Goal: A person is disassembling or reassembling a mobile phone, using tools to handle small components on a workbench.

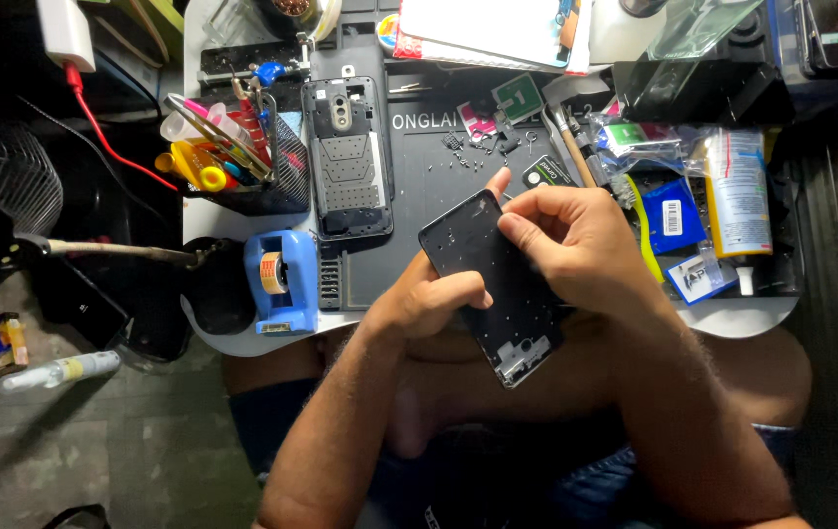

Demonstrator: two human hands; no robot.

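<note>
Two hands hold a dark phone frame (497, 294) tilted above the near edge of the worktop (742, 315). The left hand (429, 299) grips it from beneath, fingers curled around its left side. The right hand (571, 240) pinches its far right edge. An opened phone body (348, 162) lies on the grey mat (419, 191) further away, with a blue tape dispenser (282, 279) to the left.

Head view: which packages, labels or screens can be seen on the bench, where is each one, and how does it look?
Blue packet: right of the right hand, flat, with a white barcode label.
Tube: far right, lying down, white and yellow with a white cap.
Green card: bench top centre, small, square, white mark.
Clear bag: right of centre, holding green and white parts.
Dark phone panel: held in both hands, unlit.
</note>
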